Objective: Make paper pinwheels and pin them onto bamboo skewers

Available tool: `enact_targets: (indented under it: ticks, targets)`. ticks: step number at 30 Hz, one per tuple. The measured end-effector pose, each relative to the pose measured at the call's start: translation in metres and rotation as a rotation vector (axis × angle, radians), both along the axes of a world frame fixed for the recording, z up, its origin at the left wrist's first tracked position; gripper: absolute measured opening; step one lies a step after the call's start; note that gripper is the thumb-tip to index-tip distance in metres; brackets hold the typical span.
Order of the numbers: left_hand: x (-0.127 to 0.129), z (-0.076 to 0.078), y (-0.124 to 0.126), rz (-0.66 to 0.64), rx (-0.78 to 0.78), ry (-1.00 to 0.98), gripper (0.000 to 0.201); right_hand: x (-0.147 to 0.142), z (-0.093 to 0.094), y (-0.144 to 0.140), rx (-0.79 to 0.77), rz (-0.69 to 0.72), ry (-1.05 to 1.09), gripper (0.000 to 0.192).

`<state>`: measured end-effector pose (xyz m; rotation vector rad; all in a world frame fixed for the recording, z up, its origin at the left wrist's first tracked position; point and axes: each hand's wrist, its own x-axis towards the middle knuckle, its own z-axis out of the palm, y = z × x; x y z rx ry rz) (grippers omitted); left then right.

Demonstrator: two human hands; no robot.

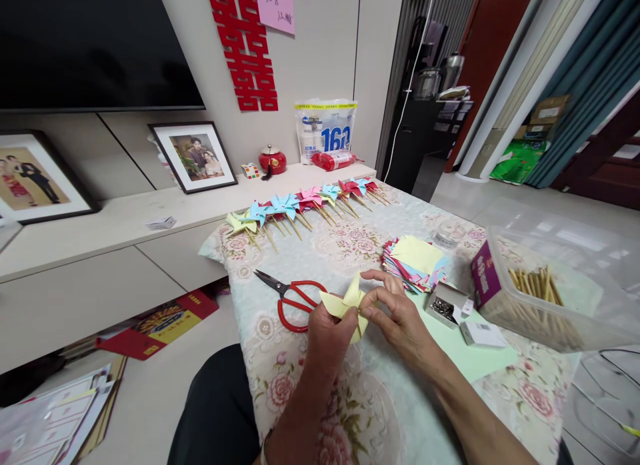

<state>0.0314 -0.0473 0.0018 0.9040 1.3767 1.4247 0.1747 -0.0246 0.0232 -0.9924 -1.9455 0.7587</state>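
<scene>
At lower centre of the frame, left hand (327, 332) and right hand (400, 315) pinch a yellow paper pinwheel (345, 304) above the worktop (350, 398). It looks light, flimsy, crease-prone; best held at its centre.

On my worktop (300, 265), under its flowered cloth, red-handled scissors (293, 298) lie to my left. A row of finished pinwheels (300, 205) on sticks runs along the far edge. A stack of coloured paper squares (415, 262) sits ahead of me, with a small open box of pins (445, 305) just beside it. To my right stands a clear plastic tub (555, 305) holding wooden sticks (535, 285). Beyond, a long shelf carries two framed photos (195, 155), a red pot (273, 160) and a bag of cups (325, 128).
</scene>
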Motion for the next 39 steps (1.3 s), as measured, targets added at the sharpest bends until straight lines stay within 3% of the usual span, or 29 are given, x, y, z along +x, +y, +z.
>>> enact_targets:
  ticks: [16,30,39]
  targets:
    - [-0.0009,-0.0026,-0.0018,-0.065,0.023,0.097,0.016,0.0035,0.0024,0.0031,-0.255,0.023,0.112,0.016]
    - [-0.0014,-0.0042,-0.0023,-0.045,0.043,0.170,0.016,0.0040,-0.0004,0.0046,-0.337,0.050,0.166,0.015]
    - [-0.0010,0.0001,-0.0014,-0.018,0.024,0.096,0.014,0.0010,0.0013,0.0028,-0.264,0.034,0.147,0.016]
